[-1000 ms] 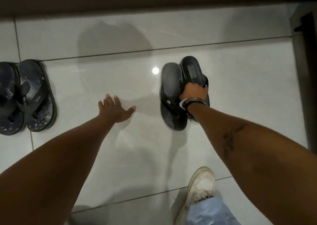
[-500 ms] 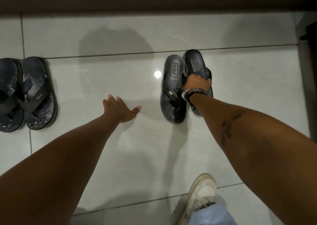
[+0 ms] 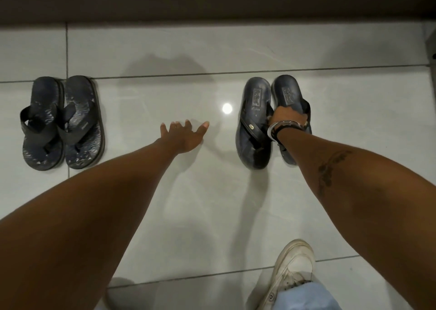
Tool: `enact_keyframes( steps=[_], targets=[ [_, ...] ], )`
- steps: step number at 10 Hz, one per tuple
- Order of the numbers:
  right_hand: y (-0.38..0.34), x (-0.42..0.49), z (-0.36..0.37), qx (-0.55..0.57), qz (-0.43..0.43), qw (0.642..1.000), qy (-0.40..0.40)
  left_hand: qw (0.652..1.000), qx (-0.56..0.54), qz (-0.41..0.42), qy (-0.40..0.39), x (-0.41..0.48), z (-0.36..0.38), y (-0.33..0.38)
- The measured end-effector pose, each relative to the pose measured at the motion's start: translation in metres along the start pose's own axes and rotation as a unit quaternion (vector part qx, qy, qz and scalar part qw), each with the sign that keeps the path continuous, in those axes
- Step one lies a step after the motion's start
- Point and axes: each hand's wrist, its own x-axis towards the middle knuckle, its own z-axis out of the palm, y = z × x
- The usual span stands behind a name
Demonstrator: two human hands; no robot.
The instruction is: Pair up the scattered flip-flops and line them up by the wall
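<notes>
Two dark flip-flops with a label on each heel lie side by side on the pale tiled floor, the left one flat and the right one partly under my wrist. My right hand grips their straps between them; a bracelet circles that wrist. My left hand hovers over the floor left of this pair, fingers spread, holding nothing. A second pair with a wavy pattern lies paired at the far left.
A dark wall base runs along the top of the view, one tile row beyond the flip-flops. My white sneaker and a light blue trouser leg stand at the bottom right. A dark door frame edges the far right.
The pair under my right hand has slid further from me toward the wall and now lies flat and aligned. My left hand stayed spread over the floor.
</notes>
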Motion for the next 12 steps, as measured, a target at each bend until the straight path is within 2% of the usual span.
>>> enact_keyframes(
  steps=[1,3,8,9,10,11,12],
  targets=[
    [0.001,-0.001,0.004,0.013,-0.01,1.0,-0.014,0.999,0.029,0.029,-0.015,0.0,0.0,0.001],
    [0.006,0.003,0.001,0.034,-0.02,0.999,-0.005,1.0,-0.008,0.01,-0.001,-0.002,-0.006,0.013],
    [0.009,0.022,-0.006,0.07,0.007,0.997,0.024,0.999,0.001,0.019,0.028,0.006,-0.028,0.012],
    [0.011,0.029,-0.01,0.085,0.016,0.996,0.015,0.998,-0.001,0.027,0.05,0.001,-0.047,0.004],
    [0.016,0.022,-0.026,0.048,0.011,0.999,-0.022,0.995,-0.002,0.049,0.088,-0.021,-0.076,-0.004],
    [0.019,0.003,-0.082,0.016,-0.022,0.999,-0.028,0.983,-0.042,0.096,0.148,-0.061,-0.131,-0.013],
    [0.022,-0.024,-0.188,0.062,-0.121,0.987,0.083,0.956,0.02,0.144,0.256,-0.124,-0.214,-0.018]
  ],
)
